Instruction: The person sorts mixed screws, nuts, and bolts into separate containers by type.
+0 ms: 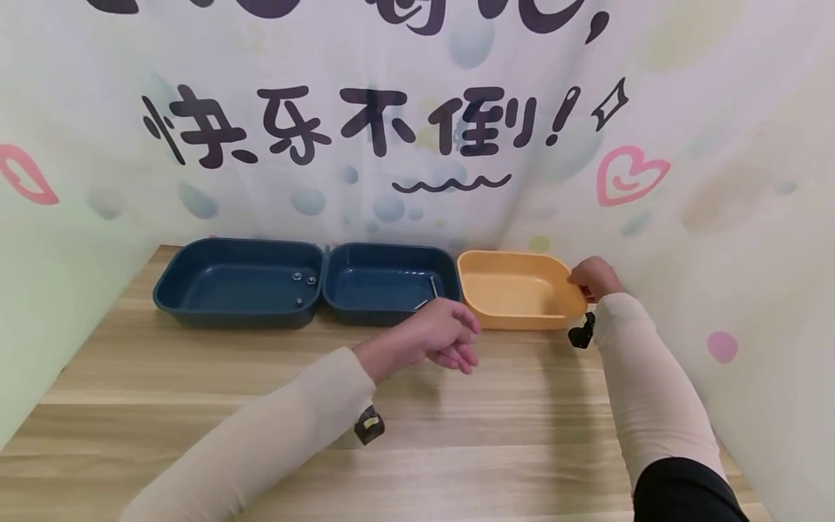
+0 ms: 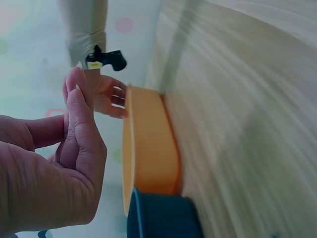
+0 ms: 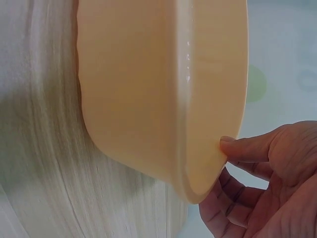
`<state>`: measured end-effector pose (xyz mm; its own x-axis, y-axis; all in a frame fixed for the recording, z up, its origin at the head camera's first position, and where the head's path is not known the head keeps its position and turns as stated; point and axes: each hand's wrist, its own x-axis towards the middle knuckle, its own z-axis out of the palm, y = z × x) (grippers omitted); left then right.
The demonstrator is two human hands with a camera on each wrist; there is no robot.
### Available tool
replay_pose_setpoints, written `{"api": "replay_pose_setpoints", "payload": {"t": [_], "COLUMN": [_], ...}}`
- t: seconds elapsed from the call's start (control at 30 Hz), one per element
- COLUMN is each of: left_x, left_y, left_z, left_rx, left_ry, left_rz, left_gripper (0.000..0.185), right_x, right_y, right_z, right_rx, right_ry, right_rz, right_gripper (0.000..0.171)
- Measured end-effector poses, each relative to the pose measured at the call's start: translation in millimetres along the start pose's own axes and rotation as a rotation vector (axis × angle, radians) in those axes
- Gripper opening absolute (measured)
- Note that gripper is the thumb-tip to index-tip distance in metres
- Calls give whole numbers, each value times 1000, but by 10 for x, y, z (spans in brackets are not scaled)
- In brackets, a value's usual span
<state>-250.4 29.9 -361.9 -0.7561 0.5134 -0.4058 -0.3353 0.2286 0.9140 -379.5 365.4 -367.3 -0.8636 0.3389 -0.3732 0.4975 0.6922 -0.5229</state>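
An empty orange tray (image 1: 515, 293) stands at the right end of a row of trays on the wooden table (image 1: 496, 442). My right hand (image 1: 593, 278) grips its right rim; in the right wrist view the thumb (image 3: 233, 147) lies on the rim of the orange tray (image 3: 148, 89) and the fingers curl beneath it. My left hand (image 1: 450, 337) hovers over the table just in front of the middle dark blue tray (image 1: 385, 248). Its fingers (image 2: 74, 148) are relaxed and hold nothing. In the left wrist view the orange tray (image 2: 148, 144) and my right hand (image 2: 111, 96) lie beyond them.
A second dark blue tray (image 1: 235, 242) at the left holds small metal nuts (image 1: 303, 278). A metal bolt (image 1: 432, 286) lies in the middle tray. A printed cloth backdrop (image 1: 737, 217) closes off the back and right sides just behind the trays.
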Motion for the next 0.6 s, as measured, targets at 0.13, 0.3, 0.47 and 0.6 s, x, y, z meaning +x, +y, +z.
{"api": "replay_pose_setpoints", "payload": {"t": [0.13, 0.3, 0.47, 0.6], "left_x": [103, 278, 463, 617], "left_y": [137, 277, 318, 307], "left_z": [80, 104, 51, 18], "left_rx": [-30, -92, -160, -200], "left_ry": [-1, 33, 104, 177], "left_rz": [31, 42, 31, 9], "left_gripper": [9, 8, 7, 8], "right_x": [12, -11, -51, -84], "right_y": [19, 36, 35, 31], "right_z": [15, 25, 34, 5], "right_rx": [-13, 13, -9, -15], "right_ry": [13, -3, -2, 17], "right_rz": [-10, -13, -26, -38], "right_gripper": [32, 33, 30, 30]}}
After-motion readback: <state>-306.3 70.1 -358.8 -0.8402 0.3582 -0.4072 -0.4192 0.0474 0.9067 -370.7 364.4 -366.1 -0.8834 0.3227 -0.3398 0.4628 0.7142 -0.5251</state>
